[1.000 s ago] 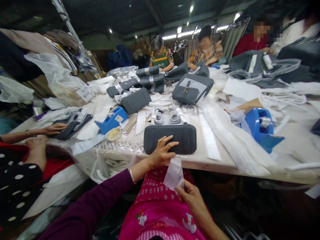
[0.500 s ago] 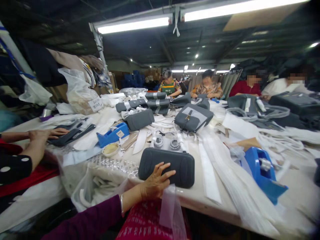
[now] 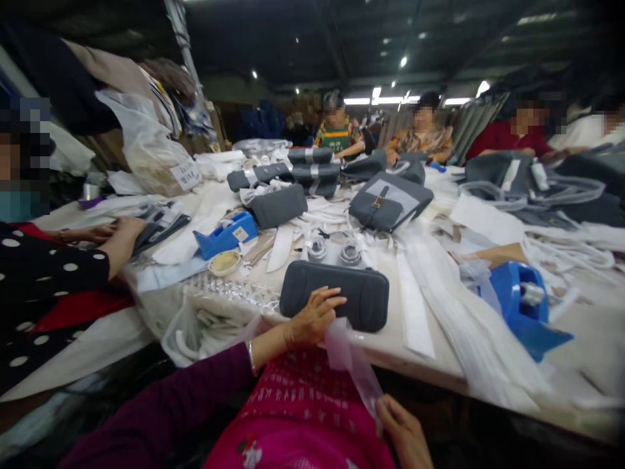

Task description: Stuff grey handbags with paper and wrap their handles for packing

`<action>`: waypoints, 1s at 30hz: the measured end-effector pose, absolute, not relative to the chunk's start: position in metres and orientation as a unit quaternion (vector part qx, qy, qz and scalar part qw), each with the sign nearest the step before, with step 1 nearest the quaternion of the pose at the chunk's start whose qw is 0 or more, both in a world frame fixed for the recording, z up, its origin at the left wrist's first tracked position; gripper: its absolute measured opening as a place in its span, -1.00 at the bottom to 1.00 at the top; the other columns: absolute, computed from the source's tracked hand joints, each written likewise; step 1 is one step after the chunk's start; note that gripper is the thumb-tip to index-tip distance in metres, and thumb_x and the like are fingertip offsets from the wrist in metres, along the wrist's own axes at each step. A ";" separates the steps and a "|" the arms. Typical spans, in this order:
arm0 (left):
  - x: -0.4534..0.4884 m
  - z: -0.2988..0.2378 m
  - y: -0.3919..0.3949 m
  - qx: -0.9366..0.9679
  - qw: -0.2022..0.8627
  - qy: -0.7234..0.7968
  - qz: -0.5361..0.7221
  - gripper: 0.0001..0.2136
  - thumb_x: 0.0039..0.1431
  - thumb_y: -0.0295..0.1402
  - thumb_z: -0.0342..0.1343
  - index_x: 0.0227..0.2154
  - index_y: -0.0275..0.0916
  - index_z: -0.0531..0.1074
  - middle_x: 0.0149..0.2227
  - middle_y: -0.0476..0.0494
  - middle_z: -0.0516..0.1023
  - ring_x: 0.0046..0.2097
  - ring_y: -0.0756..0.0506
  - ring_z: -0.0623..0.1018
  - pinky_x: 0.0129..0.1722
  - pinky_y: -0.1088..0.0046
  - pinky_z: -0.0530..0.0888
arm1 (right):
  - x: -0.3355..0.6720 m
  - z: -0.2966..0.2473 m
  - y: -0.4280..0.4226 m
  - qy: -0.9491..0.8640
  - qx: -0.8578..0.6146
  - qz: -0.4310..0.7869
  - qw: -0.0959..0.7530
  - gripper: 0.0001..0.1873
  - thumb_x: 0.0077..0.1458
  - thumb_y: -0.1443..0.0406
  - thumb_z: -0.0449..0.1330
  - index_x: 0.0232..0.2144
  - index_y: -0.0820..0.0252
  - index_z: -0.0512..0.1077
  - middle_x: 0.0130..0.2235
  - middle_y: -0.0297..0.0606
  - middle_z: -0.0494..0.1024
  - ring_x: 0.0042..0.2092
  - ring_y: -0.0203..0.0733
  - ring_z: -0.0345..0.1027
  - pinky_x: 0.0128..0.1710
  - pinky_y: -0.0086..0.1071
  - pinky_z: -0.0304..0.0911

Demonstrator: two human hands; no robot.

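My left hand (image 3: 312, 318) lies with spread fingers on a dark grey padded oblong case (image 3: 359, 299) near the table's front edge. A bracelet shows on that wrist, below a purple sleeve. Low at the bottom of the view, my right hand (image 3: 405, 435) pinches the lower end of a sheer plastic bag (image 3: 351, 358). That bag stretches upward toward my left hand, over my pink patterned apron (image 3: 293, 404). Its upper end is close to my left thumb, and I cannot tell whether they touch.
A co-worker's polka-dot sleeve and hands (image 3: 122, 234) work on dark straps (image 3: 163, 228) at left. Blue tape dispensers (image 3: 225, 234) (image 3: 517, 303) stand on either side, among white straps, grey bag parts and a buckled grey bag (image 3: 390, 202). A plastic bag (image 3: 205, 332) of white pieces hangs at the table edge.
My right hand has dropped lower and to the right, drawing the plastic bag out longer. The view has tilted level, and the co-worker at left has leaned in.
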State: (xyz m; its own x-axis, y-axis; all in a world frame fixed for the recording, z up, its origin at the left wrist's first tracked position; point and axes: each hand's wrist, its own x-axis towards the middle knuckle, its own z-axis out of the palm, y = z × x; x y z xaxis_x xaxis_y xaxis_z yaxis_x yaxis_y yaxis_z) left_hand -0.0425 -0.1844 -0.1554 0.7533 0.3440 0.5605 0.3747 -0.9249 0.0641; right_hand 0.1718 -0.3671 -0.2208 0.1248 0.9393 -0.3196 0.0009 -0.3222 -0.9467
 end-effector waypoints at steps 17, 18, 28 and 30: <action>-0.039 -0.158 -0.177 -0.919 -0.076 -0.199 -0.333 -0.84 0.23 -0.28 -0.05 -0.26 -0.26 0.34 0.11 -0.34 0.33 0.25 -0.20 0.20 0.23 0.04 0.17 | 0.190 -0.209 -0.365 -0.297 -0.584 0.560 0.507 -0.52 -0.01 -0.08 0.19 -0.65 0.16 0.26 -0.62 -0.40 0.24 -0.52 -0.31 0.04 -0.48 -0.40 -0.02; -0.039 -0.158 -0.177 -0.918 -0.078 -0.200 -0.333 -0.84 0.23 -0.29 -0.05 -0.26 -0.27 0.34 0.10 -0.35 0.33 0.25 -0.20 0.20 0.24 0.04 0.17 | 0.191 -0.209 -0.365 -0.297 -0.584 0.560 0.507 -0.52 -0.01 -0.07 0.19 -0.65 0.16 0.26 -0.62 -0.40 0.24 -0.52 -0.31 0.04 -0.48 -0.40 -0.02; -0.038 -0.157 -0.177 -0.916 -0.084 -0.197 -0.338 -0.86 0.22 -0.30 -0.02 -0.26 -0.26 0.30 0.09 -0.36 0.34 0.25 -0.20 0.21 0.23 0.05 0.18 | 0.200 -0.212 -0.364 -0.276 -0.559 0.596 0.506 -0.56 0.02 -0.03 0.22 -0.59 0.21 0.35 -0.62 -0.38 0.32 -0.54 -0.34 0.08 -0.49 -0.43 0.00; -0.038 -0.157 -0.178 -0.914 -0.091 -0.196 -0.342 -0.89 0.23 -0.34 -0.04 -0.28 -0.27 0.30 0.09 -0.36 0.34 0.25 -0.19 0.21 0.23 0.05 0.17 | 0.204 -0.208 -0.365 -0.268 -0.527 0.631 0.502 -0.60 0.06 0.01 0.20 -0.54 0.23 0.40 -0.60 -0.36 0.37 -0.53 -0.34 0.12 -0.47 -0.43 0.03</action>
